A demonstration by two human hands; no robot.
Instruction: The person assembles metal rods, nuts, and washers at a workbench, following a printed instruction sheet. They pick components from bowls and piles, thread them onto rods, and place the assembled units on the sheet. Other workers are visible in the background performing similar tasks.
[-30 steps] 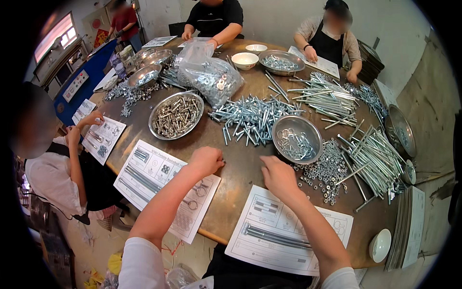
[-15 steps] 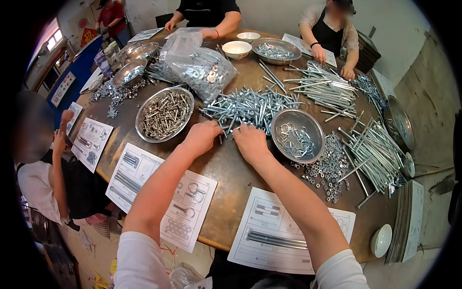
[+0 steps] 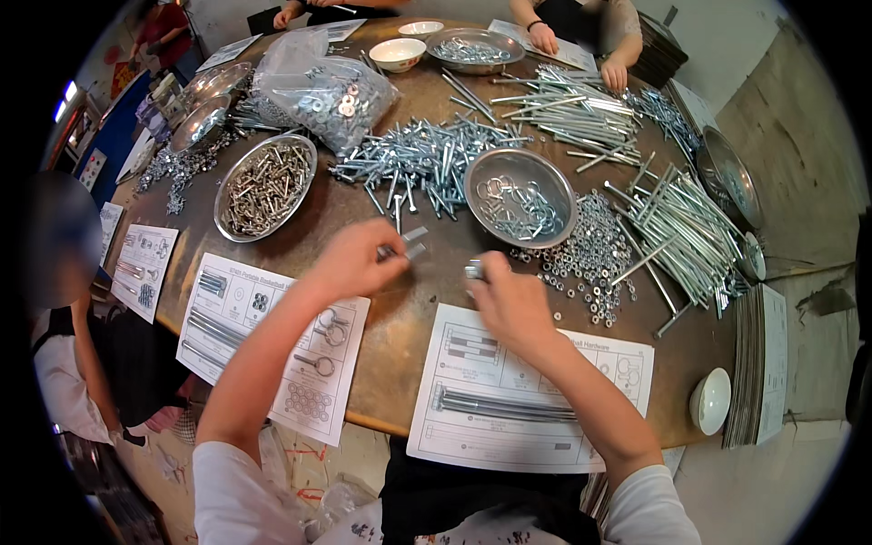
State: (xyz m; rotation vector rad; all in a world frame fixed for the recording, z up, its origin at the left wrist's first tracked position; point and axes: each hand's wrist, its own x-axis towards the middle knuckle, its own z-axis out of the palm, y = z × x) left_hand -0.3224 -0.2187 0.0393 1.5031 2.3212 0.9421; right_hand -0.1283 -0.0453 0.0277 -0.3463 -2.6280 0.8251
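My left hand [image 3: 363,259] is closed on a few silver bolts [image 3: 414,238], their shanks poking out past the fingertips, slightly blurred. Opposite it, over the near part of the table, my right hand [image 3: 513,304] is closed on at least one silver bolt [image 3: 473,269]; the fingers hide how many. Just beyond both hands lies a heap of bluish-silver bolts [image 3: 427,163]. A steel bowl [image 3: 565,213] with ring pins stands past my right hand, beside scattered hex nuts [image 3: 590,245]. Under my right forearm is a printed parts sheet [image 3: 436,400]; another sheet [image 3: 195,350] lies by my left forearm.
A steel bowl [image 3: 222,218] of brassy bolts stands left, near a plastic bag [image 3: 304,82] of washers. Long bolts [image 3: 681,236] are heaped right, above a white bowl [image 3: 711,401] and stacked cardboard [image 3: 754,363]. Co-workers' hands [image 3: 545,38] are at the far side; another person sits left.
Both hands have drawn back from the edge of the bolt heap toward me, now with bolts in them. The view has shifted, and a few bolts stick out from the heap's near edge.
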